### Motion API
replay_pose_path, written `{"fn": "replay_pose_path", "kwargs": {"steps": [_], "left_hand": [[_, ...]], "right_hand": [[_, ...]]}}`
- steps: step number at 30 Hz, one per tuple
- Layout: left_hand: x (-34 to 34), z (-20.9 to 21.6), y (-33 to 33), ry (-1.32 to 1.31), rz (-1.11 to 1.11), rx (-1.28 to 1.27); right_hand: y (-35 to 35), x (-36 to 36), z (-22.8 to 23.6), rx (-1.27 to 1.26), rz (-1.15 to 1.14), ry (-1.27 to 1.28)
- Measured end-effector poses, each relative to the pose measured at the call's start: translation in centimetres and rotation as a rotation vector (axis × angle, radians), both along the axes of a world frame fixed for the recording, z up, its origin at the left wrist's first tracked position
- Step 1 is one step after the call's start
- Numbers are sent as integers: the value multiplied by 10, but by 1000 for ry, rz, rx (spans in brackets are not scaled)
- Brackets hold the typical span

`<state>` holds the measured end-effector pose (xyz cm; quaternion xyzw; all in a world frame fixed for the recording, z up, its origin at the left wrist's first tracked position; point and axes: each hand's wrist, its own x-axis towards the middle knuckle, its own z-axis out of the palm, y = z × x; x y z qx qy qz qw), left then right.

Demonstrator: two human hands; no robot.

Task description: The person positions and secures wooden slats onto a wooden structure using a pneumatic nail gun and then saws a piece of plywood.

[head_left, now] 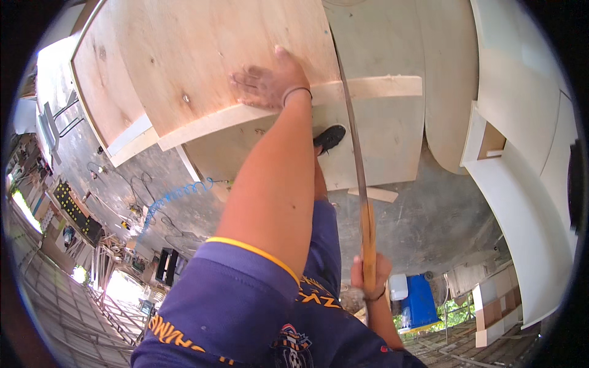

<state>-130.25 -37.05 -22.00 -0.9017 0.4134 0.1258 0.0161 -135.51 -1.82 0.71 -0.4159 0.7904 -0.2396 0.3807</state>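
My left hand (pixel 270 80) lies flat, fingers spread, on a light plywood panel (pixel 202 49) near its front edge. A dark cord is round the wrist. My right hand (pixel 372 270), lower right of centre, is closed round the wooden handle (pixel 368 236) of a handsaw. Its long narrow blade (pixel 353 116), seen nearly edge-on, points away from me along the panel's right side. The blade crosses a pale wooden strip (pixel 386 87) that sticks out to the right. Whether the teeth are in the wood, I cannot tell.
A black shoe (pixel 331 138) rests on another plywood sheet (pixel 386 147) below. An offcut (pixel 374 194) lies on the concrete floor (pixel 429 227). A blue coiled hose (pixel 178 193) and cables lie left. Curved white panels (pixel 521 227) stand right, near a blue container (pixel 420 300).
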Motion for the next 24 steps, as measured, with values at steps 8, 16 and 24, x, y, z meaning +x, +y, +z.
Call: {"fn": "replay_pose_path", "kwargs": {"steps": [8, 16, 24], "left_hand": [[-2, -9, -5, 0, 13, 7], [-3, -6, 1, -16, 5, 34], [-2, -4, -6, 1, 7, 55]], "right_hand": [[-101, -14, -39, -76, -38, -51], [-49, -19, 15, 299, -424, -456], [-82, -11, -13, 33, -79, -9]]}}
